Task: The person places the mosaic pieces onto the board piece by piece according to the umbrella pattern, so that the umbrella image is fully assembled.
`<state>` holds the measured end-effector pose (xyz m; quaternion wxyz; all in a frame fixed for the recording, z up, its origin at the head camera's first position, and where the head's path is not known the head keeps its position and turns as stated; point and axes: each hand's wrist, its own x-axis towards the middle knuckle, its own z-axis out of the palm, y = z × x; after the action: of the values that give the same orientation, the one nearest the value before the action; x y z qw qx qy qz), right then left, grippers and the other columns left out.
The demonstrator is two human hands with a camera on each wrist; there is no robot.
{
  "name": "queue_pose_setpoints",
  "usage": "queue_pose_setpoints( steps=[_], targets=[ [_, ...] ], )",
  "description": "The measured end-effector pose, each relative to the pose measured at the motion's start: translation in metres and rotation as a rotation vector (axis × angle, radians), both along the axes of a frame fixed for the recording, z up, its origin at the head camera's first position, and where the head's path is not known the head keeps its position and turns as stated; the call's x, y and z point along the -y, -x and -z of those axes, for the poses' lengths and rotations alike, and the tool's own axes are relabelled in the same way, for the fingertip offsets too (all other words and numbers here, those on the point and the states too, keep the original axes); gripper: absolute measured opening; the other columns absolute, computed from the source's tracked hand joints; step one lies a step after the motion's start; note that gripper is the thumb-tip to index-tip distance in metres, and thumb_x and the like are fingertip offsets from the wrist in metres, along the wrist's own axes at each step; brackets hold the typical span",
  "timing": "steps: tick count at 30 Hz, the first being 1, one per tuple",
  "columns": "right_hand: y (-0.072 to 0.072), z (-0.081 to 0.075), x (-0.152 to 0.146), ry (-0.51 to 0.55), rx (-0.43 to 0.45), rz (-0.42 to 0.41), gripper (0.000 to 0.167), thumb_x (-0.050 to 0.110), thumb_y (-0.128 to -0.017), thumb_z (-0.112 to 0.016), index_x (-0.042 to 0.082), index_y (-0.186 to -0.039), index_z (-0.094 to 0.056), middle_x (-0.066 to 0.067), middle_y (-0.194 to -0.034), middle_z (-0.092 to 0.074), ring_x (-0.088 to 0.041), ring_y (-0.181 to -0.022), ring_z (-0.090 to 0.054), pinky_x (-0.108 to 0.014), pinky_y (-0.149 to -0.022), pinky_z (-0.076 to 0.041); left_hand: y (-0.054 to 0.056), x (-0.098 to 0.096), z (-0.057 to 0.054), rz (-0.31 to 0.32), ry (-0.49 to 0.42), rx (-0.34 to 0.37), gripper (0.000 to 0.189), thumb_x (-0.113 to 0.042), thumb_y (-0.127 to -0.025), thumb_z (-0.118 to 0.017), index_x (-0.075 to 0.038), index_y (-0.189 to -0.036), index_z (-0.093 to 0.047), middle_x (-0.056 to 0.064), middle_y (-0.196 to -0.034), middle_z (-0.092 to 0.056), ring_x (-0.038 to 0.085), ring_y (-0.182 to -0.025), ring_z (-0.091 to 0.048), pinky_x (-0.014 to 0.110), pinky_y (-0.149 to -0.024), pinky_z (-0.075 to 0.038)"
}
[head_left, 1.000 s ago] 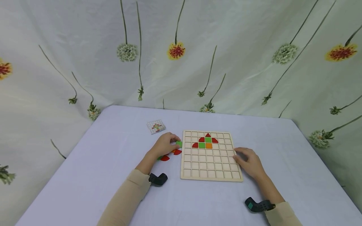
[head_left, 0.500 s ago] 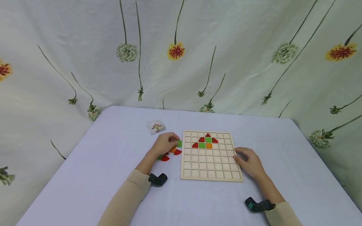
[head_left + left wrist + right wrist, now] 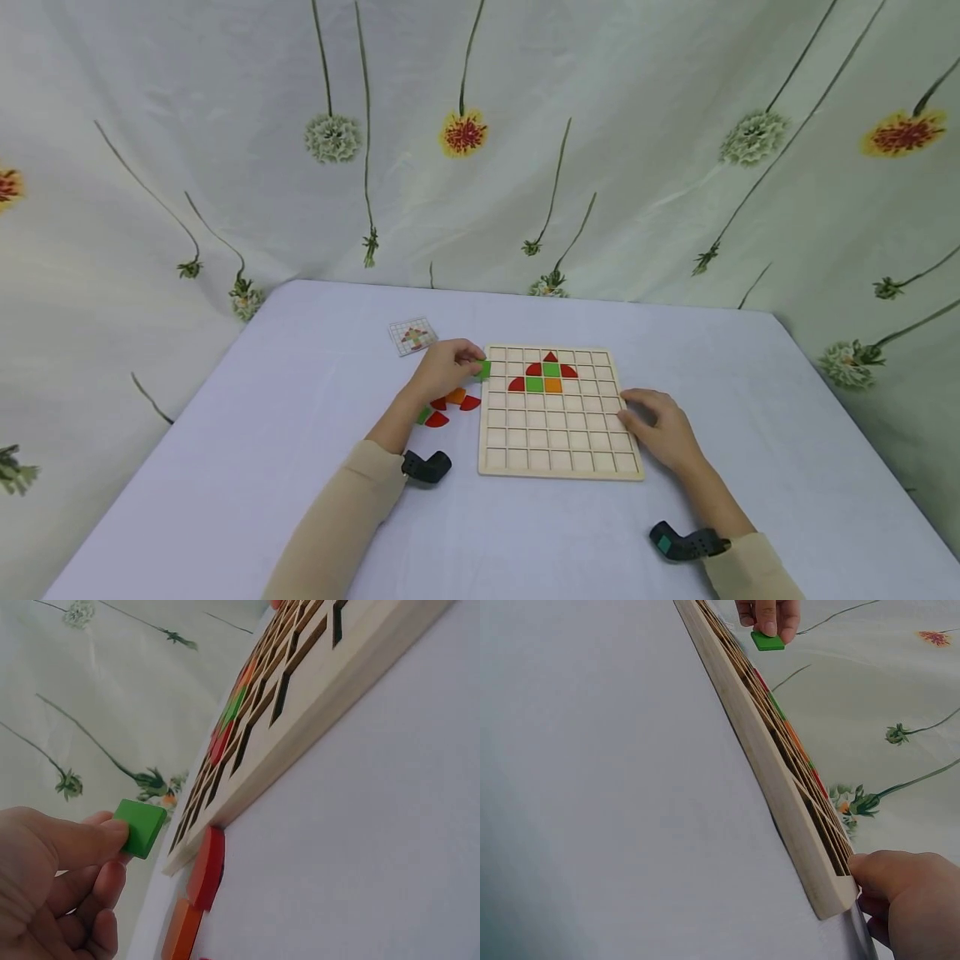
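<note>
My left hand (image 3: 442, 371) pinches a green square tile (image 3: 140, 827) between thumb and fingers. It holds the tile raised beside the left edge of a wooden grid board (image 3: 558, 437). Set in the board's upper cells are a red triangle (image 3: 551, 357), red quarter-round pieces (image 3: 517, 384), green squares (image 3: 534, 384) and an orange square (image 3: 552, 386). At the board's right edge, my right hand (image 3: 663, 429) holds the rim with thumb and fingers; in the right wrist view the thumb (image 3: 881, 871) lies on the rim, the other fingers partly hidden.
Left of the board lie loose pieces: an orange one (image 3: 455, 396), red quarter-rounds (image 3: 470, 403) and a green one (image 3: 423, 414). A small pattern card (image 3: 412, 336) lies farther back. White cloth (image 3: 525, 542) covers the table; a flowered curtain (image 3: 637, 167) hangs behind.
My left hand has lifted the green square from the loose pieces and moved it slightly right and away, toward the board's upper left edge. My right hand has stayed put.
</note>
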<state>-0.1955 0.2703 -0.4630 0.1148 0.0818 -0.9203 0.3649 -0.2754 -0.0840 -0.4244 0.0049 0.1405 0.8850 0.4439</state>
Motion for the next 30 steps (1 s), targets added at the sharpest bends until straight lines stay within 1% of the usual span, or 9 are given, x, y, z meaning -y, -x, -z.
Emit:
queue_pose_setpoints(
  steps=[6,11,16,19,25,30],
  targets=[
    [0.001,0.0,0.001,0.0,0.002,-0.004,0.036,0.018,-0.092,-0.068,-0.004,-0.12,-0.064,-0.025,-0.127,-0.058,-0.043,-0.125,-0.045,-0.058,-0.103,-0.032,-0.001,-0.018,-0.001,0.035,0.012,0.006,0.008,-0.012,-0.091,-0.068,-0.013,-0.099,-0.071,-0.001,-0.089,-0.063,0.018,-0.083,-0.053,0.029,-0.072,-0.046],
    [0.0,0.0,0.001,0.004,-0.005,-0.011,0.036,0.017,-0.091,-0.068,-0.004,-0.12,-0.064,-0.025,-0.127,-0.058,-0.043,-0.125,-0.046,-0.057,-0.103,-0.033,-0.002,-0.032,-0.004,0.088,0.012,0.015,0.008,-0.012,-0.091,-0.068,-0.013,-0.099,-0.071,-0.001,-0.087,-0.062,0.018,-0.082,-0.053,0.029,-0.071,-0.045],
    [0.0,-0.001,0.002,0.007,-0.003,-0.009,0.035,0.016,-0.091,-0.068,-0.004,-0.119,-0.064,-0.025,-0.127,-0.058,-0.043,-0.125,-0.045,-0.058,-0.103,-0.032,-0.001,-0.043,-0.006,0.131,0.016,-0.006,0.008,-0.01,-0.091,-0.069,-0.011,-0.098,-0.071,-0.002,-0.085,-0.062,0.017,-0.08,-0.054,0.028,-0.072,-0.046],
    [0.001,-0.001,0.002,0.004,0.001,-0.005,0.035,0.016,-0.091,-0.068,-0.004,-0.119,-0.064,-0.025,-0.127,-0.058,-0.043,-0.125,-0.045,-0.058,-0.103,-0.032,-0.002,-0.049,-0.007,0.15,0.015,-0.015,0.008,-0.009,-0.091,-0.069,-0.01,-0.098,-0.071,-0.002,-0.085,-0.063,0.016,-0.08,-0.055,0.028,-0.073,-0.047],
    [0.001,-0.002,0.002,0.002,0.008,0.001,0.035,0.015,-0.091,-0.068,-0.004,-0.12,-0.064,-0.025,-0.127,-0.058,-0.043,-0.125,-0.045,-0.058,-0.103,-0.032,-0.004,-0.06,-0.009,0.178,0.024,-0.012,0.008,-0.01,-0.091,-0.068,-0.01,-0.099,-0.071,-0.002,-0.09,-0.065,0.014,-0.082,-0.055,0.027,-0.076,-0.047],
    [0.0,-0.001,0.002,0.007,0.012,0.001,0.035,0.014,-0.091,-0.068,-0.004,-0.12,-0.064,-0.025,-0.128,-0.057,-0.043,-0.125,-0.045,-0.058,-0.103,-0.032,-0.004,-0.068,-0.007,0.222,0.019,-0.03,0.009,-0.008,-0.091,-0.068,-0.008,-0.099,-0.071,0.0,-0.091,-0.066,0.014,-0.082,-0.057,0.028,-0.076,-0.048]
  ],
)
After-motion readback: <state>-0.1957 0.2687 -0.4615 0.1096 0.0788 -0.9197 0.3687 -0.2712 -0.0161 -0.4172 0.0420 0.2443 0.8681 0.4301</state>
